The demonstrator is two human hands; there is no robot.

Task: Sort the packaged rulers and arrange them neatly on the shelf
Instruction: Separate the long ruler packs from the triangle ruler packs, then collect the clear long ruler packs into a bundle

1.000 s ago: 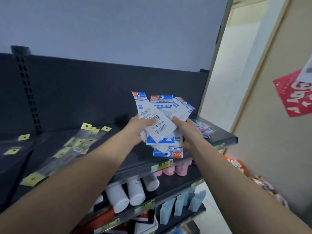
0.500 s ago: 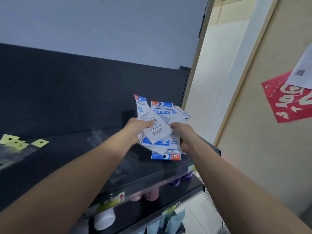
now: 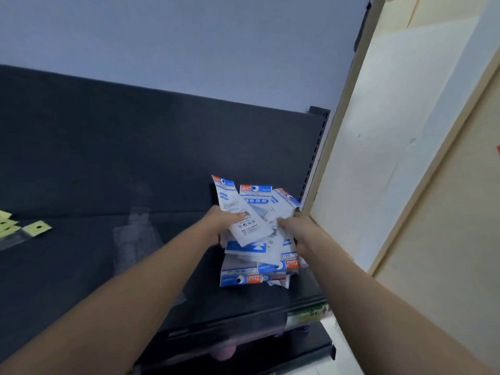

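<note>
- The left hand (image 3: 224, 221) and the right hand (image 3: 296, 230) both grip a messy bundle of packaged rulers (image 3: 257, 234).
- The bundle is over the right end of the dark shelf (image 3: 94, 266).
- Yellow-tagged packets (image 3: 35, 228) lie far left.

Blue-and-white ruler packets (image 3: 251, 230) bunched untidily at the dark shelf's (image 3: 81, 280) right end.

- A shop: dark metal display shelf (image 3: 108, 266) with a slotted upright (image 3: 317, 158) at 1 o'clock.
- Price label (image 3: 307, 315) on its front edge, 5 o'clock.
- Yellow hang-tab packets (image 3: 36, 228) at 9 o'clock.
</note>
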